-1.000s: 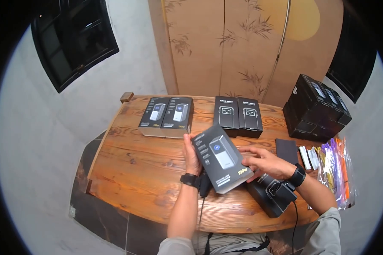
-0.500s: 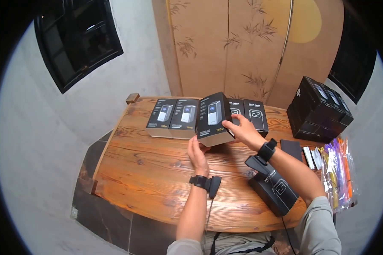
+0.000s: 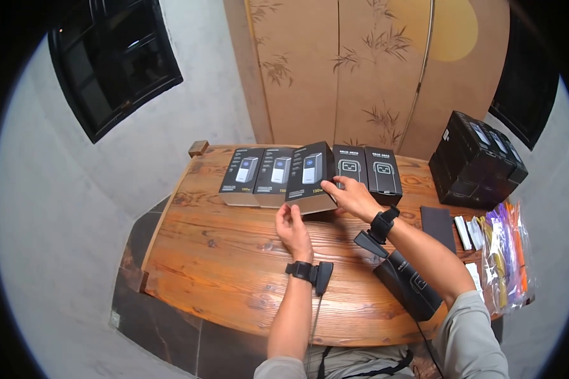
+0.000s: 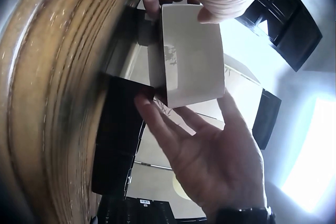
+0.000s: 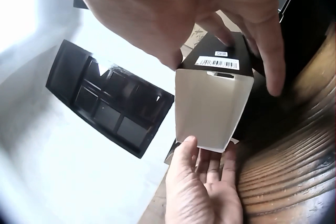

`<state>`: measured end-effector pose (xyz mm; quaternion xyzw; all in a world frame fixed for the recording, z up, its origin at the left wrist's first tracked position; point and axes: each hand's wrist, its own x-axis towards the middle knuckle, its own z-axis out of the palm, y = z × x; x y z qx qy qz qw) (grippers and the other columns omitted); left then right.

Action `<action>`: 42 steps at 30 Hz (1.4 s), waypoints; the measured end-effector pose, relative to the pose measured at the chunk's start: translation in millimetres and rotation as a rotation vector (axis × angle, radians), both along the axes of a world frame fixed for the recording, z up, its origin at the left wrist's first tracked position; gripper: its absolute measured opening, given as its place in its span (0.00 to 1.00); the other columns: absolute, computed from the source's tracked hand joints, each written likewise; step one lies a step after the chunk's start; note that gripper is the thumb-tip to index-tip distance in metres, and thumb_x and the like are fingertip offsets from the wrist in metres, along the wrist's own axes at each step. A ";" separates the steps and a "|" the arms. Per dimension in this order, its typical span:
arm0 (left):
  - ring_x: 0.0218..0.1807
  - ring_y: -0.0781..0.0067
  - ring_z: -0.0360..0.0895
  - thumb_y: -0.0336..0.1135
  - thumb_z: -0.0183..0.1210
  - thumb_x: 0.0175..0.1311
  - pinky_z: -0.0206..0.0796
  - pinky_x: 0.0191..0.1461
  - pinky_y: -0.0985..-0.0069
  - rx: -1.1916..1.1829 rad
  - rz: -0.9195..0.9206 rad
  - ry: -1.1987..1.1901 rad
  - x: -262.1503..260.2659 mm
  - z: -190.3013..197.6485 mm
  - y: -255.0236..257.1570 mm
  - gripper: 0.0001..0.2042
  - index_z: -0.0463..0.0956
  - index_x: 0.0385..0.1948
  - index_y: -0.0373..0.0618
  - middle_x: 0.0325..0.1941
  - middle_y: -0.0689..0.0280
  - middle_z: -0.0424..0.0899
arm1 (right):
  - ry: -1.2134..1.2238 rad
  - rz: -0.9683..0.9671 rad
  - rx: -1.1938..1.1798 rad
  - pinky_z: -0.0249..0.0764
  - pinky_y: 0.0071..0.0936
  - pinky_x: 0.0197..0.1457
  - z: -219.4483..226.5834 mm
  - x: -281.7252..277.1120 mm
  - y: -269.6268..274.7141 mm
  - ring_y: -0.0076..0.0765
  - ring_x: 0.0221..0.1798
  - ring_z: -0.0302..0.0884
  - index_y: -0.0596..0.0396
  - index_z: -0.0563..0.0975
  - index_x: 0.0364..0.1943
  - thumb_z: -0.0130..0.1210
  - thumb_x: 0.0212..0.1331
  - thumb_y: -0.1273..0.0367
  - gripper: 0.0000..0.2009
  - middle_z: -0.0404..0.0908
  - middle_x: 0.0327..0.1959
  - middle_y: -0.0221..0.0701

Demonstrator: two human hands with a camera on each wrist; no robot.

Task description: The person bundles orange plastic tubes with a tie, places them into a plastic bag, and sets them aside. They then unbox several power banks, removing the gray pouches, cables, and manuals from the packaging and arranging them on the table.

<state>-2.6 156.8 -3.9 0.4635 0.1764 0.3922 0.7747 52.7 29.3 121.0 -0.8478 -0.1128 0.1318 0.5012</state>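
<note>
Over the wooden table (image 3: 208, 252), a black box (image 3: 309, 172) shows its pale base (image 5: 210, 109).

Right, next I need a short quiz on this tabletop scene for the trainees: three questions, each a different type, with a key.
1. Count: how many face-printed boxes are in the row at the far side of the table?

2. True or false: the colourful plastic-wrapped bundle lies on the person's left side.

3. Multiple choice: what colour is the end of the held box that faces the wrist cameras?
A. Orange
B. Black
C. Off-white

Key
1. Two.
2. False; it lies on the person's right.
3. C.
</note>
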 end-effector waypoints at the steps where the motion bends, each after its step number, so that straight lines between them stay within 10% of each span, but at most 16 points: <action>1: 0.49 0.76 0.74 0.35 0.57 0.70 0.68 0.51 0.77 0.048 0.028 0.030 1.7 -5.7 1.4 0.15 0.71 0.53 0.37 0.50 0.66 0.76 | -0.042 0.049 -0.074 0.81 0.30 0.34 1.4 -1.3 -1.2 0.37 0.38 0.82 0.73 0.69 0.60 0.58 0.61 0.48 0.38 0.80 0.41 0.50; 6: 0.49 0.76 0.74 0.32 0.58 0.69 0.68 0.53 0.78 0.250 0.173 0.170 -1.7 -2.5 1.0 0.15 0.74 0.52 0.33 0.52 0.66 0.76 | -0.650 0.171 -0.293 0.76 0.30 0.39 -16.7 -13.1 -9.5 0.38 0.35 0.78 0.74 0.71 0.57 0.63 0.57 0.51 0.37 0.75 0.36 0.49; 7: 0.49 0.76 0.74 0.32 0.58 0.69 0.68 0.53 0.78 0.232 0.168 0.169 -1.2 -1.5 0.7 0.15 0.75 0.51 0.33 0.52 0.66 0.76 | -0.534 0.179 -0.193 0.72 0.44 0.53 -21.8 -12.4 -11.0 0.61 0.46 0.74 0.70 0.73 0.53 0.63 0.56 0.56 0.30 0.73 0.42 0.57; 22: 0.58 0.72 0.74 0.29 0.51 0.73 0.70 0.59 0.77 0.108 0.035 0.050 -0.5 3.9 -4.2 0.20 0.65 0.64 0.33 0.60 0.59 0.75 | -0.702 0.111 -0.101 0.77 0.48 0.44 -30.2 -0.1 -1.7 0.66 0.40 0.78 0.67 0.74 0.40 0.57 0.57 0.72 0.12 0.79 0.34 0.54; 42: 0.74 0.59 0.58 0.25 0.48 0.70 0.59 0.70 0.70 0.337 0.031 0.141 1.0 13.0 5.8 0.27 0.55 0.71 0.38 0.76 0.53 0.56 | -0.634 0.168 -0.173 0.78 0.50 0.43 -53.6 15.8 -1.5 0.69 0.37 0.79 0.73 0.69 0.42 0.54 0.55 0.76 0.13 0.79 0.27 0.60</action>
